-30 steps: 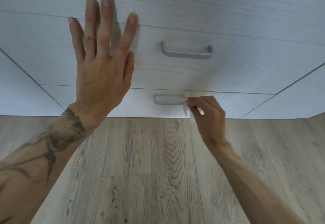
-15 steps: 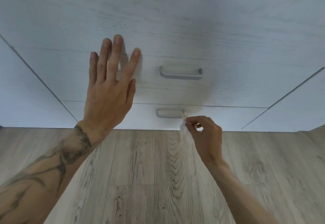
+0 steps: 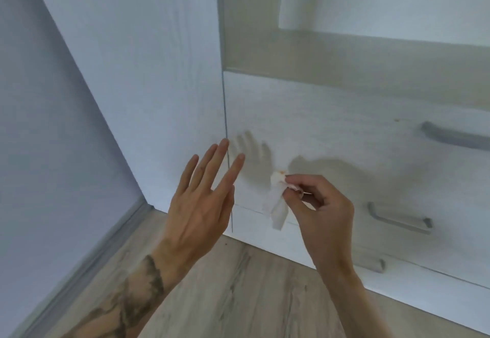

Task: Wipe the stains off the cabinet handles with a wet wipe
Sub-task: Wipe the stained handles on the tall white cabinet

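Note:
My right hand [image 3: 322, 214] pinches a crumpled white wet wipe [image 3: 277, 203] with an orange-brown smear at its top, held in the air in front of the white drawer fronts. My left hand [image 3: 201, 205] is spread with straight fingers, raised off the cabinet face just left of the wipe. Three grey handles show at the right: the top drawer handle [image 3: 456, 136], the middle handle [image 3: 400, 219] and the bottom handle [image 3: 373, 264], partly hidden behind my right wrist. A small orange spot [image 3: 397, 119] sits on the top drawer front.
A tall white cabinet side panel [image 3: 159, 72] stands left of the drawers. A bluish wall [image 3: 39, 125] with a grey skirting board [image 3: 87, 263] runs along the left. Light wood floor [image 3: 238, 298] lies below. An open niche [image 3: 344, 54] sits above the drawers.
The view has swung left and up. My right hand has come away from the bottom handle with the wipe. My left hand has lifted off the drawer front.

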Available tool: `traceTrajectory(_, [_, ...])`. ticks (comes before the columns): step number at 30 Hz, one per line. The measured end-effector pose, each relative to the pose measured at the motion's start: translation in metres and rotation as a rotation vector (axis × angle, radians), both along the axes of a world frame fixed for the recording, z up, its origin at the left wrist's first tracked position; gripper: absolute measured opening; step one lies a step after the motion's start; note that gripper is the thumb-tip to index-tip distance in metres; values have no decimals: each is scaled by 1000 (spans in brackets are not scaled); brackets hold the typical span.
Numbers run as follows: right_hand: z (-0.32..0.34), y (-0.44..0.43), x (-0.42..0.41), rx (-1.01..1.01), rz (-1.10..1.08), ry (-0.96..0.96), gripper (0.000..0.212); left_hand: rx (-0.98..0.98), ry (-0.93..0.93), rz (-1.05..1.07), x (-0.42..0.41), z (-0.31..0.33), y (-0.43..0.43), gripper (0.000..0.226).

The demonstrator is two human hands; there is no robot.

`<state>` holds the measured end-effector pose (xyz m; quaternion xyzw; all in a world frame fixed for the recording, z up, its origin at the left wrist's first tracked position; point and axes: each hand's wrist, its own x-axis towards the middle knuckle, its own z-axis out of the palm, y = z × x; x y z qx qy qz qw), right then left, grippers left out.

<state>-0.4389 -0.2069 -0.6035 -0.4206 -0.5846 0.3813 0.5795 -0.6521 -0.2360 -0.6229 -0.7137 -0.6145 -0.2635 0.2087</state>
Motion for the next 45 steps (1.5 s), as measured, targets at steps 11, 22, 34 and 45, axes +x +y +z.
traceTrajectory(11, [119,5,-136,253,-41,-5,36,107,-16,35,-132,100,9,58])
traceTrajectory(22, [215,-11,-201,427,-334,-106,22,218,-72,-140,-217,199,59,60])
traceTrajectory(34, [336,-1,-216,571,-431,-106,25,436,-99,-166,-259,310,127,62])
traceTrajectory(45, [331,52,-233,693,-493,-235,26,579,69,-115,-280,297,176,63])
